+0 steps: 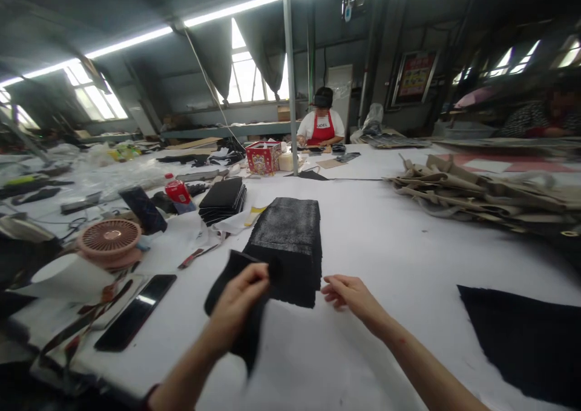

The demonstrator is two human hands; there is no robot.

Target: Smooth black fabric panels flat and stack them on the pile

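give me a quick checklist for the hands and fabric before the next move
1. Left hand gripping the black fabric piece: ok, held near its edge.
2. Black fabric piece lying flat: not ok, it is lifted and bent.
3. Right hand unloaded: ok, nothing visible in it.
4. Right hand clear of the black fabric pile: cannot tell, its fingertips are right at the edge.
5. Smartphone apart from the pile: ok, off to the left.
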